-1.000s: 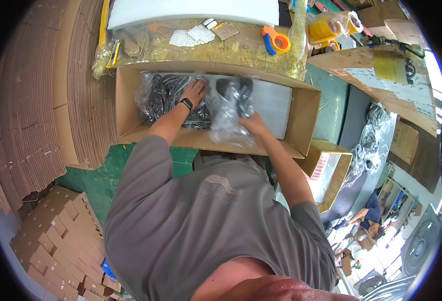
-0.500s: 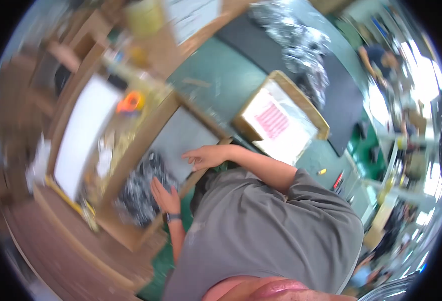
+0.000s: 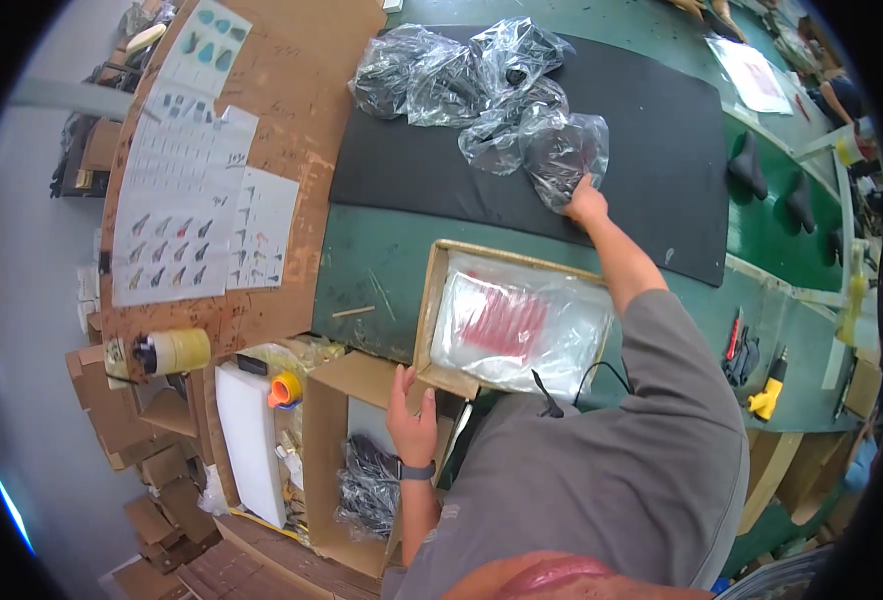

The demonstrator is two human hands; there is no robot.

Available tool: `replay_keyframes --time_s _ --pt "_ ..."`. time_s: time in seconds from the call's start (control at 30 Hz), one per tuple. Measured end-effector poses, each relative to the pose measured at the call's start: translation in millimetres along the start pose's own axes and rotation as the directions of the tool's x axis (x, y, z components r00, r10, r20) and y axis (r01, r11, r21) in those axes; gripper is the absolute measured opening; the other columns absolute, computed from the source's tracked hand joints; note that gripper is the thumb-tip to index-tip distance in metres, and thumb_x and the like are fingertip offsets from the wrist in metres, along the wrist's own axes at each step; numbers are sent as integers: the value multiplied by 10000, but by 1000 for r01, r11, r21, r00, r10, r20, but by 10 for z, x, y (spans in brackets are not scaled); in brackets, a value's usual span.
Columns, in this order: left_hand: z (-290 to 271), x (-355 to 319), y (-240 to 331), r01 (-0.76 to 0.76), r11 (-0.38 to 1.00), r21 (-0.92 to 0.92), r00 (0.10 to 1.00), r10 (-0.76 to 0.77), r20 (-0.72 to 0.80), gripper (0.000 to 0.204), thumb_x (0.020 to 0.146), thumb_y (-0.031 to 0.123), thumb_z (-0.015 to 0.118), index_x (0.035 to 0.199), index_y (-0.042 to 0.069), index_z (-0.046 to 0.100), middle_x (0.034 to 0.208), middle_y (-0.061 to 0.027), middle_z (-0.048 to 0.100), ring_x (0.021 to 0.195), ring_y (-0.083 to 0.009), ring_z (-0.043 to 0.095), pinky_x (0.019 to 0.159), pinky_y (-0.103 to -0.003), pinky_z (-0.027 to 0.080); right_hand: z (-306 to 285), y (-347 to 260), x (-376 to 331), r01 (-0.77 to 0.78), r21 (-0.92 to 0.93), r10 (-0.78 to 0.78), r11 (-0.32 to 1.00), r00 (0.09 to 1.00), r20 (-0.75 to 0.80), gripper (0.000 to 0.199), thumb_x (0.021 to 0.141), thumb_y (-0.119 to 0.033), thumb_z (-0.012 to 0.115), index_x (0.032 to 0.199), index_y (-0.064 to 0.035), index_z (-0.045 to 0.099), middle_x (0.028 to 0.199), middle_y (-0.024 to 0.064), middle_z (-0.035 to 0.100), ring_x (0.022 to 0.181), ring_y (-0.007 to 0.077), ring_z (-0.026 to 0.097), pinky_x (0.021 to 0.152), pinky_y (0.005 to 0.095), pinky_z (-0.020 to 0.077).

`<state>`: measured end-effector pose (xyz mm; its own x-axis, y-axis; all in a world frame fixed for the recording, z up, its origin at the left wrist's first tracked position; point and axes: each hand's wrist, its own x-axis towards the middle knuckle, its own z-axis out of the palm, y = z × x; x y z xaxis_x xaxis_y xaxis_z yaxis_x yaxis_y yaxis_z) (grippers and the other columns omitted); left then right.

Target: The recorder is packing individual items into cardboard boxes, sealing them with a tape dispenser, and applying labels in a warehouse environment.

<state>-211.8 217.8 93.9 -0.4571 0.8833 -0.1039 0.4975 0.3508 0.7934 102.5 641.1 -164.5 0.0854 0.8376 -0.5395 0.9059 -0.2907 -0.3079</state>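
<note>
Far out over the black mat [image 3: 651,170], my right hand [image 3: 587,203] grips the near end of a black item in a clear plastic bag [image 3: 563,155]. Its fingertips are partly hidden by the film. More bagged black items [image 3: 441,85] lie against it to the left. My left hand [image 3: 411,420] is open, fingers apart and holding nothing, above the edge of an open cardboard box [image 3: 326,470]. Inside that box lie bagged black items [image 3: 369,485], partly covered by my left hand and wrist.
A shallow carton [image 3: 426,300] holding a plastic-wrapped pack [image 3: 506,330] stands between my arms. Right of it lie a yellow-handled tool [image 3: 767,390] and a red cutter [image 3: 733,335]. An orange tape roll [image 3: 284,390] and a yellow jar [image 3: 181,350] are at left.
My right hand has left the cardboard box and reached out to the bagged item on the mat. My left hand has lifted from the bagged items in the box. The view has turned.
</note>
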Motion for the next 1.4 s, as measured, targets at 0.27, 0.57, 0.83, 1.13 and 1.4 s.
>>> replay_keyframes --time_s 0.27,0.57,0.83,1.13,1.4 --pt "829 1162 673 279 548 -788 958 -217 188 721 991 218 725 1578 24 356 1525 -152 518 1410 -282 495 1170 -469 405 -688 -775 -1364 340 875 -909 345 353 221 675 985 -318 710 1523 -24 429 1192 144 696 1118 202 667 896 378 595" --pt "34 494 245 143 334 -932 926 -378 6 495 927 329 703 1312 44 581 1188 -52 643 986 -211 609 844 -375 533 -152 -1486 1109 -52 985 -200 -163 980 18 895 969 -134 725 1627 1 133 907 78 655 783 201 704 725 366 634" --pt "-342 -883 -319 82 152 -985 718 -694 -47 436 963 363 647 1293 80 617 1131 -48 695 918 -192 669 779 -354 580 382 -1601 1968 -166 910 6 379 984 177 653 783 -467 898 1233 -99 600 1104 61 579 902 211 566 833 453 486" --pt "-1659 -2126 -1581 -190 -54 -980 756 -645 -111 377 976 417 620 1131 74 640 924 -41 674 816 -191 669 648 -339 577 560 -737 331 240 -47 -241 970 910 -338 835 633 -574 922 1079 102 721 1154 276 732 1138 397 697 986 457 540" --pt "-2468 -2268 -3125 560 785 266 794 -416 -443 510 698 130 795 1193 139 673 1115 -114 732 1059 -374 662 975 -502 503 -476 -643 -2012 190 913 -366 362 929 -48 272 932 -201 774 1104 -25 658 909 58 666 710 164 657 593 280 567"
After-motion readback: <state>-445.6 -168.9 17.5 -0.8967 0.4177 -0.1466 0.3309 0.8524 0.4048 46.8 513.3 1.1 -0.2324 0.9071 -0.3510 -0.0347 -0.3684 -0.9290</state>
